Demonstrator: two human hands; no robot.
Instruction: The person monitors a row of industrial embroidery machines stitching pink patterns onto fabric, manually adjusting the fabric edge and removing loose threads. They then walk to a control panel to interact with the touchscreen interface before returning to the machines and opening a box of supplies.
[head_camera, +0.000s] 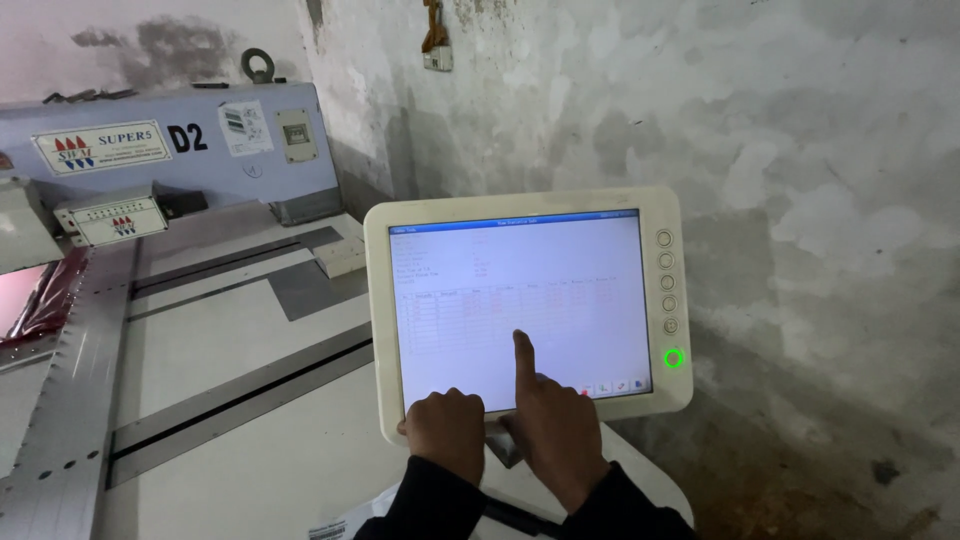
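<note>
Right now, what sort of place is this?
Probably a workshop or small factory: a large pale-blue industrial machine, its flat white work table, a touchscreen control panel, and rough, stained plaster walls.

The panel (528, 310) is cream with a pale lilac screen and a green-ringed button (674, 358). Sleeves (440, 500) are black; the tabletop (230, 340) is off-white with grey strips.

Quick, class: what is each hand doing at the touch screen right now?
Left hand: closed fist, resting at the touch panel's lower edge.
Right hand: index finger pressing the screen, holding nothing.
</note>
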